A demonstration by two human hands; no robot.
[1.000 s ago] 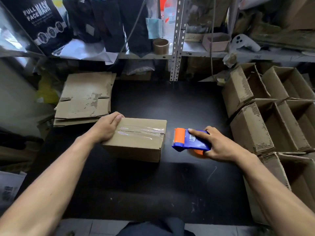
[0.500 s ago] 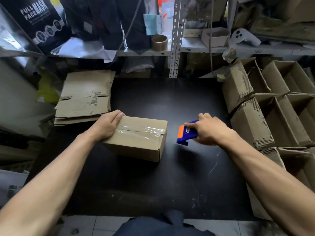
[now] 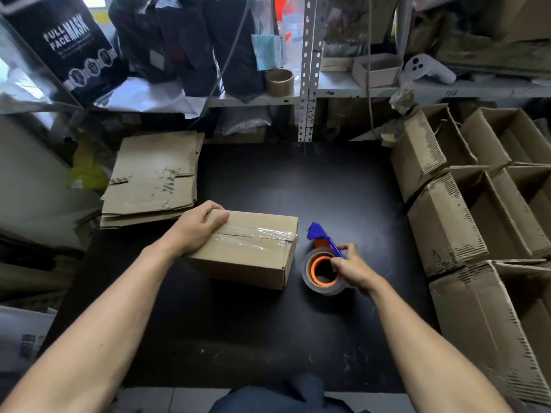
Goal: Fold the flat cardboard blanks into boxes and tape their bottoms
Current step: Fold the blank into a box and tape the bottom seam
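While your left hand (image 3: 196,231) grips the far-left corner of the box (image 3: 247,248), fingers curled over its edge, that box sits at the centre of the black table (image 3: 268,180) with clear tape (image 3: 256,236) run along its upturned seam. Bottom on this one looks done. Your right hand (image 3: 353,268) pinches the tape dispenser (image 3: 323,257) at 3 o'clock of the box, just beside it, roll resting on the table. Judged: you are setting the tool down or parking it. At 10 o'clock, a stack of flat blanks (image 3: 155,177) waits, so plenty is left to fold. From 1 to 4 o'clock, finished open boxes (image 3: 447,228) are piled along the table edge. Next likely: move this box onto that pile, then pull a fresh blank.
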